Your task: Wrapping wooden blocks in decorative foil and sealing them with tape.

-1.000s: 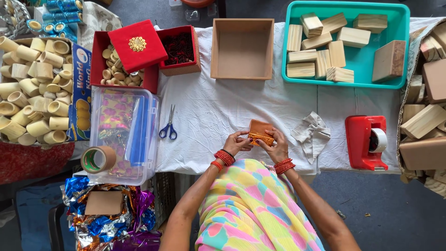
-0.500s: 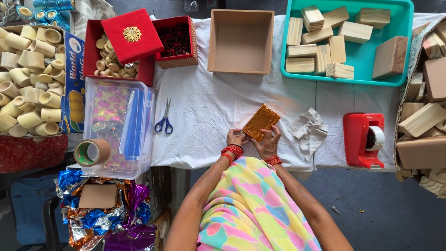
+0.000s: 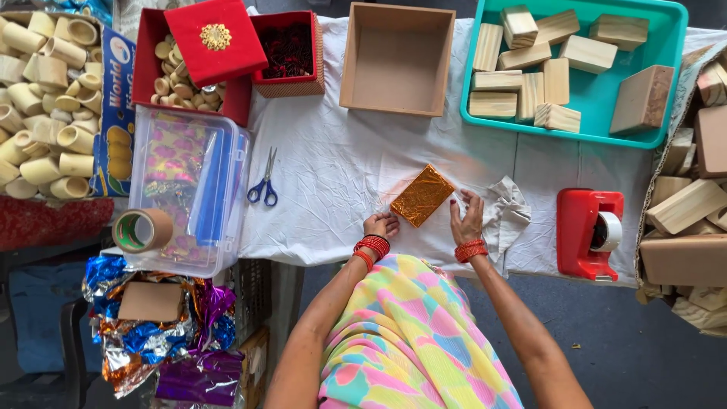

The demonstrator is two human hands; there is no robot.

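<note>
Head view: two hands beside a gold foil-wrapped block on a white-clothed bench.

The gold foil-wrapped block [image 3: 422,195] lies flat and askew on the white cloth of the bench [image 3: 333,174], in front of the empty cardboard box [image 3: 396,59]. The left hand [image 3: 381,225], fingers loosely curled and holding nothing, touches the block's near corner. The right hand [image 3: 469,217] rests open and flat on the cloth just beside the block's right edge. Blue-handled scissors [image 3: 263,184] lie to the left, a red tape dispenser [image 3: 589,233] to the right, and a teal tray [image 3: 598,129] of wooden blocks sits beyond.
</note>
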